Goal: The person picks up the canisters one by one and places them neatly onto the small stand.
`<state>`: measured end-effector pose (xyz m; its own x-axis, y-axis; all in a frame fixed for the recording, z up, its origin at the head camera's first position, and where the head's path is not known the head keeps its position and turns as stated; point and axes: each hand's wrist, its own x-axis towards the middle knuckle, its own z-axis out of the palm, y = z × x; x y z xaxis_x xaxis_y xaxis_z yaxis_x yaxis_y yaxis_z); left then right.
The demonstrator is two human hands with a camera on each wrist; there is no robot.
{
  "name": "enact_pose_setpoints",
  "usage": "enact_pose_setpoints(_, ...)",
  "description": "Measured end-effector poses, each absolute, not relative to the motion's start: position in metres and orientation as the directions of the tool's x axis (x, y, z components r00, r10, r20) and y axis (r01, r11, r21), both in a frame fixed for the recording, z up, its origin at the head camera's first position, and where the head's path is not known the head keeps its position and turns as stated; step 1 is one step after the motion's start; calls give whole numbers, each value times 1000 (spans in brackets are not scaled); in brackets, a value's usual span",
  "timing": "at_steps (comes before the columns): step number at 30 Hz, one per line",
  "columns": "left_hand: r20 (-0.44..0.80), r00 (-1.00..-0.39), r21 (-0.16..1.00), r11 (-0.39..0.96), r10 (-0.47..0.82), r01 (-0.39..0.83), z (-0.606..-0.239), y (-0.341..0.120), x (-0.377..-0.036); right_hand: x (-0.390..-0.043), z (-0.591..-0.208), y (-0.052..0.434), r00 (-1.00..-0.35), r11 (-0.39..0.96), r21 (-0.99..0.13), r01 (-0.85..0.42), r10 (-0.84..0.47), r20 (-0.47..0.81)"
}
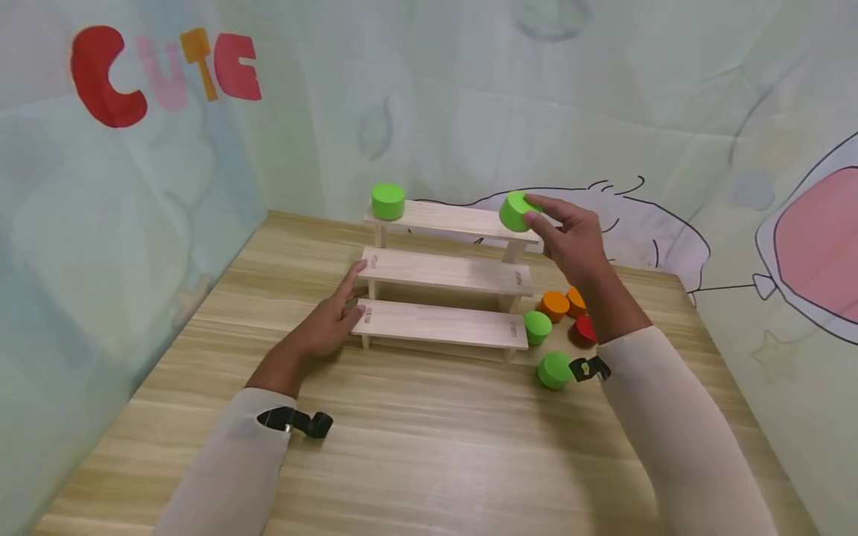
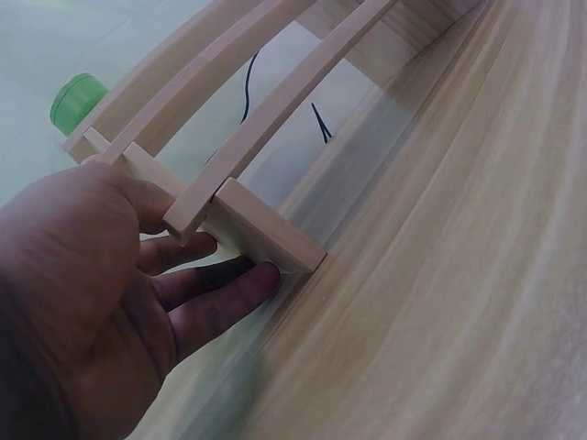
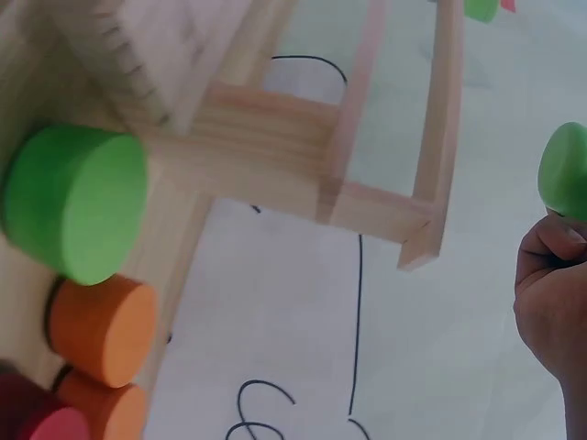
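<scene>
Four green cylinders (image 1: 515, 211), two orange cylinders (image 1: 554, 305), one red cylinder (image 1: 586, 328)

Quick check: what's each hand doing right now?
Left hand: open, fingers resting against the wooden rack.
Right hand: holding a green disc at the top shelf.

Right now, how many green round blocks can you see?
4: one on the top shelf's left end, one in the right hand, two on the table. More may be hidden.
</scene>
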<state>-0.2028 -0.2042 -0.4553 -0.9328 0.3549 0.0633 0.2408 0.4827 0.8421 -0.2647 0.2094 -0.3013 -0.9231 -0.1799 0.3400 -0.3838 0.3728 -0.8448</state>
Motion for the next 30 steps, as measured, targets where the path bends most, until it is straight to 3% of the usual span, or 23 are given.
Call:
enact_pose_setpoints(16,73,-932,834,490,355,252,-454,-204,-204,-289,-261,163,-906,253,-873,-417,-194,376)
enact_pose_setpoints(30,76,-932,845,473,354,248,-456,-204,-202,-312,-275,136,-930,164,-926,-341,-205,306)
